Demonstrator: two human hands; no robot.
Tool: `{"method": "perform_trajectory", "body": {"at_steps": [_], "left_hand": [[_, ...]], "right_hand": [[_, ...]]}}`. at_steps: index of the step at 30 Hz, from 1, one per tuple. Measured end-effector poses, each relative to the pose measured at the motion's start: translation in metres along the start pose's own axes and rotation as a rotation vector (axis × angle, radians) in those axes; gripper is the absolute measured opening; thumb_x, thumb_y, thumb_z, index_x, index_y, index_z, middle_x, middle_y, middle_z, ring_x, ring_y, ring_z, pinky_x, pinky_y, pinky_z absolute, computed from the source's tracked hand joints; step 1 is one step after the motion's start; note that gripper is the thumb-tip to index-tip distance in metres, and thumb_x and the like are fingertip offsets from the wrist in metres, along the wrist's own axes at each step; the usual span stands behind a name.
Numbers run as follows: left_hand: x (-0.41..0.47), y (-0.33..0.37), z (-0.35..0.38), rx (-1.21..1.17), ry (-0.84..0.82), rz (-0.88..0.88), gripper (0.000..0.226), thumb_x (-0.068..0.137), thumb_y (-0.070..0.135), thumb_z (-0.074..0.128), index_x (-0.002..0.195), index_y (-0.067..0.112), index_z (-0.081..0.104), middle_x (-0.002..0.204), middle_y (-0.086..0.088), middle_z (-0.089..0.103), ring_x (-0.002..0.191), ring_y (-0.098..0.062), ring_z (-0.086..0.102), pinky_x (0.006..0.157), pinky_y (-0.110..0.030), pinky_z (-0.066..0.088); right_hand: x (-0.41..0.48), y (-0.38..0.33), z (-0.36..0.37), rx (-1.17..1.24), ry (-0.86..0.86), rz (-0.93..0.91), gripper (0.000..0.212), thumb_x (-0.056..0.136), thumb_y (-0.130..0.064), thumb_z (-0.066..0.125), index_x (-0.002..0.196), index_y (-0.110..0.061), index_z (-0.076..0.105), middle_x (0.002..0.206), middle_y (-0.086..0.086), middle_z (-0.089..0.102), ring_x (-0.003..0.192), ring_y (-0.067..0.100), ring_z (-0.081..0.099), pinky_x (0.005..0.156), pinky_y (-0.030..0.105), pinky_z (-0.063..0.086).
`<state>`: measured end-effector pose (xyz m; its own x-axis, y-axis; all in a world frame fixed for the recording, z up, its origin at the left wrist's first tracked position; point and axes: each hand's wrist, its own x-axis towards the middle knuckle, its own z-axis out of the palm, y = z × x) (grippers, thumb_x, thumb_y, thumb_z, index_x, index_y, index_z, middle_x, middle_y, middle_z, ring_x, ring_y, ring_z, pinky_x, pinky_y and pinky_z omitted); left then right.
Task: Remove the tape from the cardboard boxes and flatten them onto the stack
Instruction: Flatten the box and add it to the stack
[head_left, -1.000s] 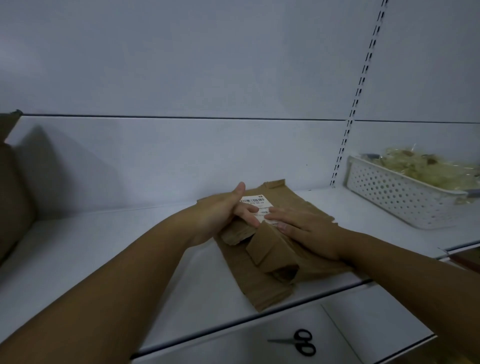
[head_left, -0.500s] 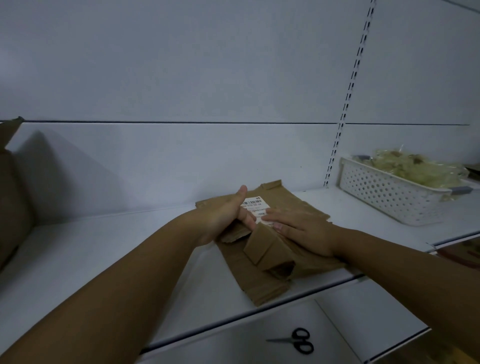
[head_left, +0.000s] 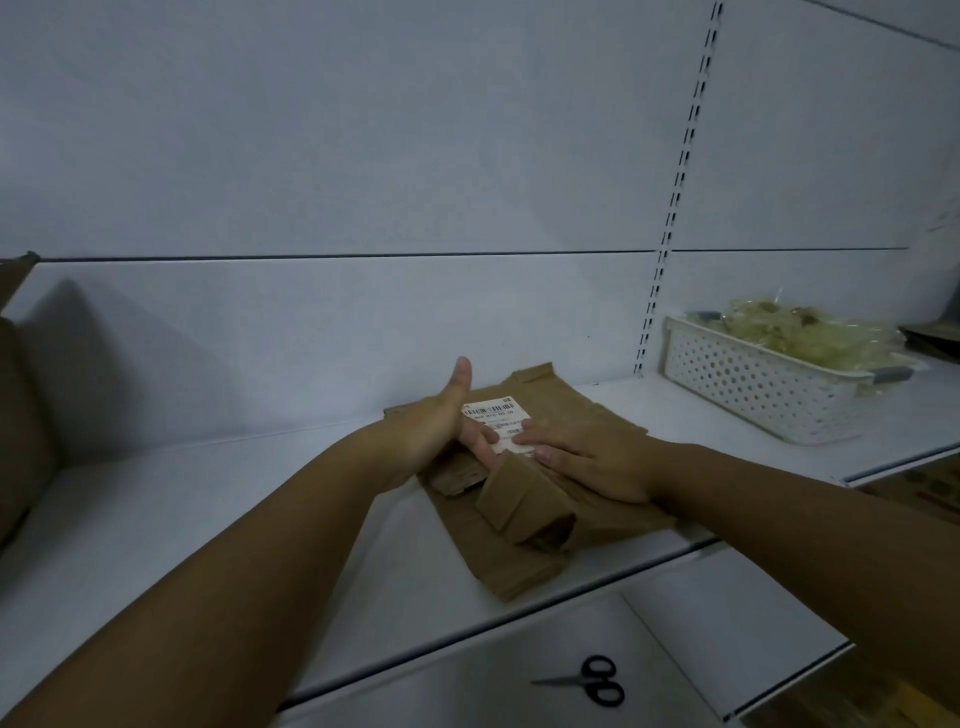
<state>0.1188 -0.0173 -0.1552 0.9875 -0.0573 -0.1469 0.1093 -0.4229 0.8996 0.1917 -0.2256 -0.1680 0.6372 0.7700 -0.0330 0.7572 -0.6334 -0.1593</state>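
Note:
A stack of flattened brown cardboard boxes (head_left: 519, 566) lies on the white shelf (head_left: 208, 519). The top box (head_left: 524, 499) is pressed flat and carries a white barcode label (head_left: 493, 410). My left hand (head_left: 441, 426) lies on its left part, fingers straight on the label, thumb pointing up. My right hand (head_left: 587, 457) presses flat on its right part, fingertips touching the label's lower edge. One folded flap (head_left: 519, 501) stands up slightly in front of my hands.
A white perforated basket (head_left: 753, 384) full of crumpled clear tape (head_left: 789, 332) stands at the right on the shelf. Black scissors (head_left: 592, 680) lie on the lower ledge. A brown cardboard box (head_left: 21, 415) stands at the far left edge.
Both hands stay pressed on the top box in the same spot. The view has drifted a little to the right, showing more of the basket.

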Motion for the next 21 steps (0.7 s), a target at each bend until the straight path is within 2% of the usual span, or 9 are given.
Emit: {"method": "perform_trajectory", "body": {"at_steps": [3, 5, 7, 10, 12, 13, 15, 18, 21], "left_hand": [[0.001, 0.006, 0.002, 0.097, 0.003, 0.010, 0.100, 0.086, 0.068, -0.005, 0.055, 0.016, 0.075, 0.116, 0.008, 0.064, 0.117, -0.013, 0.044, 0.104, -0.026, 0.023], [0.001, 0.008, -0.003, -0.083, -0.047, -0.023, 0.099, 0.091, 0.064, 0.001, 0.048, 0.009, 0.070, 0.119, -0.010, 0.065, 0.118, -0.020, 0.046, 0.095, -0.024, 0.032], [-0.003, 0.009, -0.010, -0.365, -0.080, -0.052, 0.097, 0.094, 0.060, 0.004, 0.041, 0.004, 0.062, 0.104, -0.020, 0.069, 0.109, -0.025, 0.053, 0.076, -0.021, 0.039], [-0.008, 0.007, -0.016, -0.458, -0.031, -0.026, 0.099, 0.091, 0.065, 0.003, 0.063, 0.000, 0.072, 0.102, -0.013, 0.071, 0.103, -0.020, 0.060, 0.086, -0.025, 0.043], [-0.003, 0.006, -0.015, -0.434, 0.150, 0.021, 0.090, 0.093, 0.063, 0.008, 0.082, 0.001, 0.072, 0.108, -0.015, 0.069, 0.103, -0.024, 0.061, 0.092, -0.033, 0.046], [0.000, 0.007, -0.013, -0.362, 0.271, 0.042, 0.081, 0.096, 0.059, 0.013, 0.084, 0.003, 0.071, 0.106, -0.015, 0.069, 0.100, -0.025, 0.061, 0.095, -0.037, 0.046], [0.008, 0.014, -0.009, 0.013, 0.413, 0.084, 0.062, 0.099, 0.047, 0.024, 0.088, 0.008, 0.071, 0.104, -0.012, 0.068, 0.098, -0.024, 0.060, 0.100, -0.040, 0.043], [0.032, 0.016, 0.006, 0.549, 0.305, 0.200, 0.044, 0.099, 0.038, 0.036, 0.118, 0.009, 0.061, 0.128, -0.013, 0.059, 0.116, -0.026, 0.053, 0.101, -0.036, 0.038], [0.057, 0.000, 0.028, 0.927, 0.108, 0.130, 0.058, 0.098, 0.048, 0.024, 0.149, 0.022, 0.018, 0.158, -0.005, 0.018, 0.144, -0.026, 0.018, 0.116, -0.050, 0.013]], "right_hand": [[0.002, -0.003, -0.005, -0.051, 0.021, -0.012, 0.069, 0.082, -0.076, 0.009, 0.139, -0.045, 0.033, 0.151, -0.009, 0.034, 0.135, 0.014, 0.033, 0.113, 0.043, 0.024], [0.002, -0.003, -0.007, -0.093, -0.015, 0.011, 0.058, 0.091, -0.065, 0.017, 0.142, -0.041, 0.031, 0.152, -0.007, 0.032, 0.136, 0.017, 0.031, 0.114, 0.042, 0.023], [0.002, -0.003, -0.008, -0.179, -0.055, 0.017, 0.061, 0.090, -0.065, 0.019, 0.145, -0.039, 0.024, 0.156, -0.003, 0.025, 0.140, 0.020, 0.026, 0.115, 0.042, 0.020], [-0.002, -0.007, -0.006, -0.231, -0.067, 0.026, 0.059, 0.095, -0.059, 0.021, 0.149, -0.034, 0.018, 0.159, -0.002, 0.014, 0.145, 0.018, 0.013, 0.118, 0.039, 0.009], [-0.004, -0.008, -0.003, -0.210, -0.078, 0.039, 0.058, 0.096, -0.056, 0.022, 0.149, -0.034, 0.014, 0.160, -0.001, 0.007, 0.147, 0.016, 0.004, 0.118, 0.038, 0.001], [-0.005, -0.009, -0.003, -0.182, -0.086, 0.050, 0.058, 0.096, -0.057, 0.022, 0.149, -0.036, 0.012, 0.160, -0.001, 0.004, 0.147, 0.016, 0.001, 0.117, 0.038, -0.001], [-0.009, -0.012, 0.000, -0.116, -0.090, 0.062, 0.058, 0.095, -0.057, 0.024, 0.148, -0.040, 0.011, 0.160, -0.003, 0.002, 0.147, 0.015, -0.003, 0.116, 0.038, -0.003], [-0.026, -0.012, 0.004, -0.105, -0.079, 0.001, 0.056, 0.095, -0.056, 0.028, 0.146, -0.043, 0.010, 0.160, -0.006, 0.001, 0.146, 0.012, -0.003, 0.118, 0.038, -0.003], [-0.042, -0.001, 0.002, -0.143, -0.085, -0.082, 0.056, 0.095, -0.055, 0.027, 0.147, -0.043, 0.009, 0.159, -0.009, -0.001, 0.146, 0.007, -0.006, 0.119, 0.036, -0.004]]}}
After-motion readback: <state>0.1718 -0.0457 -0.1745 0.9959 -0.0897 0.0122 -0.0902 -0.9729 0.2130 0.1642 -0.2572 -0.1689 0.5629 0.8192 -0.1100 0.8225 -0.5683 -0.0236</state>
